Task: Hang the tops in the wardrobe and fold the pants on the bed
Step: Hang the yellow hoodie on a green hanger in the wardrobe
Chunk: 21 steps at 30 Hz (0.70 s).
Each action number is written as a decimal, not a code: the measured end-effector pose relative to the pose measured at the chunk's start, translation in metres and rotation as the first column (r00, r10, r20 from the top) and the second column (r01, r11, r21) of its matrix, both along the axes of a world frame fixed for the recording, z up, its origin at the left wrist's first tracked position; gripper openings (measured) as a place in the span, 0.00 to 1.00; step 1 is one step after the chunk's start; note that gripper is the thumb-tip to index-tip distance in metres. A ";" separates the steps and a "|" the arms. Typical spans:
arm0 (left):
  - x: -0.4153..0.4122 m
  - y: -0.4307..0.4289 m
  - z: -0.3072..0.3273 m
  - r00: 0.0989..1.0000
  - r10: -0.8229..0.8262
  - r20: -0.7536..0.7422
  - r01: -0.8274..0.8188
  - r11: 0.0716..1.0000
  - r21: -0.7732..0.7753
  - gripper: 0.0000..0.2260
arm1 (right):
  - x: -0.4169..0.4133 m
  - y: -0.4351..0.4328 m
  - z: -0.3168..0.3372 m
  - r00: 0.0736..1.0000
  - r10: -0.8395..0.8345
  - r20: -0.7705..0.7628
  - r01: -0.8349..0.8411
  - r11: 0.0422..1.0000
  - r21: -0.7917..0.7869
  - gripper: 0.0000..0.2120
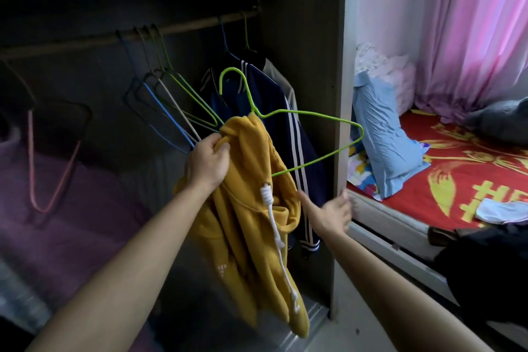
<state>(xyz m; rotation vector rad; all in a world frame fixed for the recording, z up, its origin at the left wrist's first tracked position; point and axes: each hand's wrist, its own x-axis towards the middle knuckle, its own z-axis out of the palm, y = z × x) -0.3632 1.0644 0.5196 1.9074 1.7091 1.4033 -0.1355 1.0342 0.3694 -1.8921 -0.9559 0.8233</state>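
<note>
green hanger (pixel 328 118) half hidden in yellow hoodie (pixel 245 194), its print unreadable, dark garment (pixel 485 271) cropped at right

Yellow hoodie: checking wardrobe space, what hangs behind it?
A navy white-striped jacket hangs behind the yellow hoodie, beside a beige garment; the hoodie covers the jacket's lower left.

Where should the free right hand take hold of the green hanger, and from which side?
Probably grip the green hanger at its bare neck, just below the hook, coming from the right. That part stands clear above the yellow hoodie, whose collar the left hand grips; the right hand is open.
</note>
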 end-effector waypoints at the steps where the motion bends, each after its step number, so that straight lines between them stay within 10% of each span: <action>1: 0.002 -0.002 0.001 1.000 -0.008 0.001 0.008 1.000 0.010 0.11 | -0.004 0.000 -0.003 0.976 0.041 -0.215 -0.074 0.986 -0.148 0.61; 3: 0.007 -0.007 0.004 0.999 -0.029 0.015 0.028 0.999 0.030 0.11 | -0.009 0.000 -0.007 0.783 0.111 -0.612 -0.322 0.914 -0.247 0.52; 6: 0.009 -0.013 0.007 0.999 0.015 0.051 -0.017 0.999 0.029 0.10 | -0.012 0.005 -0.006 0.620 0.150 -0.770 -0.405 0.902 -0.151 0.30; 21: -0.052 -0.016 -0.031 0.864 0.297 -0.407 -0.217 0.948 0.231 0.34 | 0.047 0.037 0.071 0.730 0.090 -0.678 -0.039 0.995 0.090 0.13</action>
